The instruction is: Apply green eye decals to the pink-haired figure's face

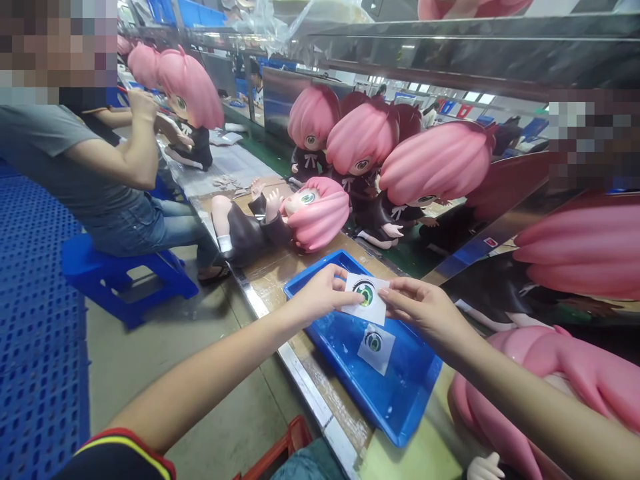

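My left hand (320, 292) and my right hand (417, 307) both pinch a small white sheet printed with a green eye decal (369, 297), held just above a blue tray (400, 400). The left fingers grip its left edge, the right fingers its right edge. A second eye decal sheet (376, 347) lies wet in the tray below. A pink-haired doll (545, 387) rests close under my right forearm.
Another pink-haired doll (290, 220) lies on its back on the bench beyond the tray. Several more dolls (400, 167) stand behind it by a conveyor. A person in a grey shirt (75, 167) sits on a blue stool (120, 273) at left, working on a doll.
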Motion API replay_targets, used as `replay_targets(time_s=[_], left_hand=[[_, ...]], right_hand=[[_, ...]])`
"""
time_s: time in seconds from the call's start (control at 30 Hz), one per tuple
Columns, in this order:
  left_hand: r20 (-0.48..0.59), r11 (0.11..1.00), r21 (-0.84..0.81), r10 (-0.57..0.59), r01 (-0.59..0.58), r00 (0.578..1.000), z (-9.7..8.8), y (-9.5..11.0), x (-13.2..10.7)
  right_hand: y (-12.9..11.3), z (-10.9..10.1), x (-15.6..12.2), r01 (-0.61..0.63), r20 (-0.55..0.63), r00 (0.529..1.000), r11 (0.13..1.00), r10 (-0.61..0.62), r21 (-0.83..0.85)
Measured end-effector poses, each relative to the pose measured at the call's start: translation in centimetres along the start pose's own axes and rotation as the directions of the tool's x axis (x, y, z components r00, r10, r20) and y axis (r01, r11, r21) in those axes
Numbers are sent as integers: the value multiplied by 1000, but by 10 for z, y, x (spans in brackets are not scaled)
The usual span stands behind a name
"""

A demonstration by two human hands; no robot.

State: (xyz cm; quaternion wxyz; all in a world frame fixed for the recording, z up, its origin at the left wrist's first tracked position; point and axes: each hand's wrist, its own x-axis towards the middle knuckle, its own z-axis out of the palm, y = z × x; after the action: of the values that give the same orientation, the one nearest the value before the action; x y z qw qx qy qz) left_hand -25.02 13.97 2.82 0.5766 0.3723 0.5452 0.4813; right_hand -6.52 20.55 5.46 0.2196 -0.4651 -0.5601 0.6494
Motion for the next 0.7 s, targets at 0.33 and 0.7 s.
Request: replay_targets(time_s=[0.33, 0.7], left_hand=[[-39, 995, -11, 100, -101, 994, 5, 3, -2], [-22, 981, 12, 195, -195, 981, 3, 4, -4]], right_hand=[[0, -11, -10, 48, -20, 999, 998, -47, 38], [13, -28, -2, 71, 15, 997, 997, -70, -16]])
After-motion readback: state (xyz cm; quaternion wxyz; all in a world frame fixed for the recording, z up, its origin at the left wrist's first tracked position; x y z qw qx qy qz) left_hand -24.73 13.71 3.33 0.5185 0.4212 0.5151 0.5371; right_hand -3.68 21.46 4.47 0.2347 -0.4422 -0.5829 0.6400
